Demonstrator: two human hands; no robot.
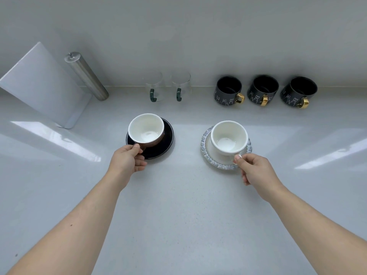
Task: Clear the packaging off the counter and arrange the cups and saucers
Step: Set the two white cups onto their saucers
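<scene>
A brown cup [146,129] with a white inside sits on a black saucer [165,144] at centre left. My left hand [127,160] pinches its handle at the near side. To the right, a white cup [229,136] rests on a white saucer [210,157] with a grey-blue ruffled rim. My right hand [256,170] holds that cup's handle between thumb and fingers. Both cups are upright and look empty. No packaging is in view.
Against the back wall stand two clear glass mugs [167,88] with dark green handles and three black mugs [262,90] with gold handles. A steel cylinder [86,76] and a white board [45,84] lean at the back left. The counter [182,205] is pale grey.
</scene>
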